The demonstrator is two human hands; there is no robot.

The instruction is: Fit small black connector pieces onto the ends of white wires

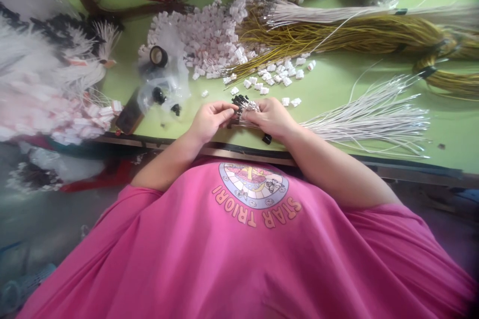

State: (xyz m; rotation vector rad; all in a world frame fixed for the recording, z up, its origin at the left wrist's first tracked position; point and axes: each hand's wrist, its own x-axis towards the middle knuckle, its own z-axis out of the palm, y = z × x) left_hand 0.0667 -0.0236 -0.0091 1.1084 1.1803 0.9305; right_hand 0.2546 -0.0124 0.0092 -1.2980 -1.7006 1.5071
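Note:
My right hand [274,118] is closed around a bundle of thin white wires [377,117], whose long tails fan out to the right across the table. Silvery metal tips [249,106] poke out of that grip toward the left. At the bundle's end sits a cluster of small black connector housings [240,99]. My left hand [211,120] meets this cluster with thumb and forefinger pinched together, seemingly on one black connector housing, mostly hidden by the fingers. A loose black piece [267,138] lies below my right hand, by the table's edge.
Piles of white connectors [209,35] cover the green table [333,84] ahead. Yellow wire bundles [348,35] stretch along the right. On the left are a clear plastic bag [170,67], a black tape roll [158,56] and a heap of white wired connectors [48,89].

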